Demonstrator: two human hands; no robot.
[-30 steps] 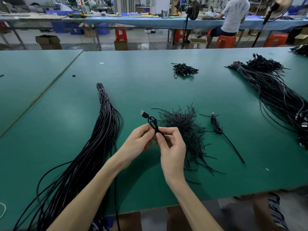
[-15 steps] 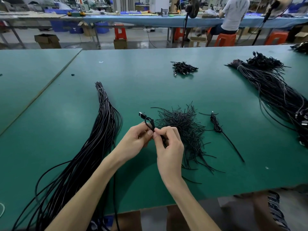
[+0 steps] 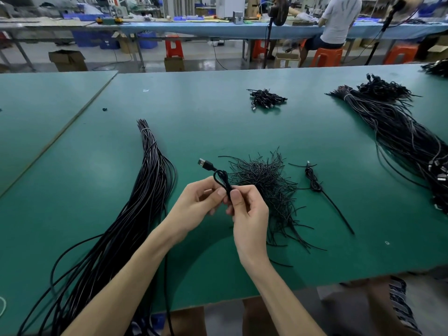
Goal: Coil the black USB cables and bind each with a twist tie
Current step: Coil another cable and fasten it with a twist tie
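Above the green table (image 3: 218,122), my left hand (image 3: 194,206) and my right hand (image 3: 247,212) both pinch one black USB cable (image 3: 219,177) at a small loop near its plug end; the silver plug sticks up and to the left. Whether a twist tie sits between my fingers I cannot tell. A pile of black twist ties (image 3: 264,183) lies just behind my right hand. One coiled cable (image 3: 315,183) rests to the right of the pile with a straight tail. A long bundle of loose cables (image 3: 135,202) runs along my left side.
A small heap of bound cables (image 3: 266,99) lies further back at centre. A second large cable bundle (image 3: 397,134) spreads along the right edge. Beyond the table a person sits on an orange stool (image 3: 327,57) at another bench. The table's front edge is near my forearms.
My hands have risen slightly and drawn together on the cable loop; the plug end now points further up and left. Everything on the table stays put.
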